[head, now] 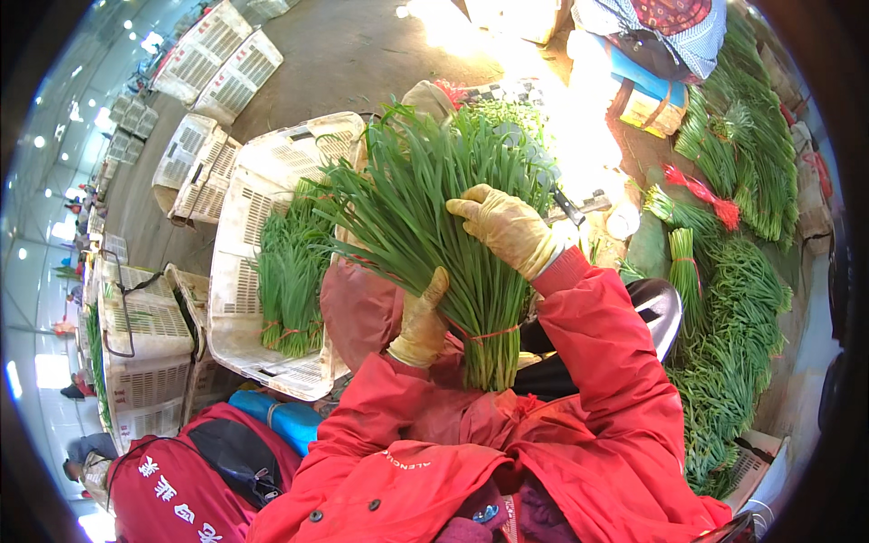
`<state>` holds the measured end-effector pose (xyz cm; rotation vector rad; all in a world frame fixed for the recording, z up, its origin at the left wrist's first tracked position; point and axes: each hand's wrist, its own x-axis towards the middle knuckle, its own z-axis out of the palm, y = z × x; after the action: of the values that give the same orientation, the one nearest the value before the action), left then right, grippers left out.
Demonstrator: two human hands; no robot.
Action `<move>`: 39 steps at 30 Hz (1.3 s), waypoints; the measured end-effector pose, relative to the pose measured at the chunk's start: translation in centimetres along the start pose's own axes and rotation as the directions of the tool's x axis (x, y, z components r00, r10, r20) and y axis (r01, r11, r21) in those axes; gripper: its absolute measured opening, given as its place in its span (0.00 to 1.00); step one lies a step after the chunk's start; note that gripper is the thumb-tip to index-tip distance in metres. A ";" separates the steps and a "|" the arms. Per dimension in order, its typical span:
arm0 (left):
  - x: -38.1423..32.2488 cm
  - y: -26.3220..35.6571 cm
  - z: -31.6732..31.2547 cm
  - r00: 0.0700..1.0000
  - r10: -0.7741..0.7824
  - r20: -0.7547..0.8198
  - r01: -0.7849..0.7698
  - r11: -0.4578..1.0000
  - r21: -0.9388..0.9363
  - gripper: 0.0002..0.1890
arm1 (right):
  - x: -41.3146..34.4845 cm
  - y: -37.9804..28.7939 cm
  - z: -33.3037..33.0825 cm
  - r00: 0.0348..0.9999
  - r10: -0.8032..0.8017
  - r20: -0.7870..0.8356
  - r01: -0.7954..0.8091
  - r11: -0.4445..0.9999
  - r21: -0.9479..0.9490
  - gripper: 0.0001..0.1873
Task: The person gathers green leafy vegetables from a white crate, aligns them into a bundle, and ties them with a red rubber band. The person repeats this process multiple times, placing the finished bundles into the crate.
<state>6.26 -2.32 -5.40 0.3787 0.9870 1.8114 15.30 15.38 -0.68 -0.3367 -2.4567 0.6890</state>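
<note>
A large bundle of garlic chives [434, 210] stands before me, leaves fanned upward and pale stems down at my lap. A thin red band [485, 334] circles it near the base. My left hand [419, 322], in a yellowish stained glove, grips the bundle's left side with the thumb up in front. Gloved likewise, my right hand [506, 227] lies on the leaves at the upper right, with its fingers pointing left. Its thumb is hidden, so I cannot tell whether it pinches any leaf. A knife with a black handle [569, 206] lies just beyond the right hand.
To my left, a white plastic crate [234, 285] holds banded chive bundles [292, 292]. More crates [146, 339] stand beyond it. Loose chives [730, 353], a banded bundle [684, 265] and red ties [706, 197] lie on the right. Another person [652, 34] sits at the top right.
</note>
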 end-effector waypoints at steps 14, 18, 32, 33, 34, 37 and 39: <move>-0.1 -0.3 -2.1 1.000 0.023 -0.002 -0.023 1.000 0.013 0.28 | -4.1 4.6 0.3 0.792 0.470 -0.390 -0.426 0.883 0.198 0.02; 0.0 -0.5 -2.0 0.999 0.043 -0.013 -0.043 0.998 0.035 0.28 | -5.0 4.2 -1.7 0.888 -0.012 -0.461 -0.149 0.938 -0.312 0.08; -0.2 -0.7 -1.9 0.999 -0.010 -0.046 0.012 0.999 0.050 0.30 | -2.1 2.0 0.8 0.983 0.181 -0.043 -0.174 0.977 0.125 0.18; -0.1 -0.8 -2.1 0.999 -0.016 -0.043 0.018 0.998 0.053 0.29 | -2.4 2.5 1.0 0.990 0.142 -0.022 -0.139 0.984 0.116 0.18; 0.0 -0.8 -2.1 0.999 -0.006 -0.037 0.009 0.998 0.058 0.28 | -2.6 2.8 1.2 0.988 0.149 -0.036 -0.143 0.979 0.143 0.18; 0.2 -0.7 -1.7 0.999 0.035 -0.034 -0.031 0.995 0.095 0.27 | -2.3 2.6 1.0 0.980 0.175 -0.094 -0.150 0.962 0.227 0.20; 0.1 -0.4 -1.3 0.998 0.060 -0.035 -0.057 0.994 0.094 0.26 | -2.2 1.8 -0.1 0.962 0.178 -0.206 -0.113 0.950 0.292 0.20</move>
<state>5.64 -2.78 -6.51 0.4358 1.0991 1.8355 17.32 16.05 -2.60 -0.4645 -2.0969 0.9872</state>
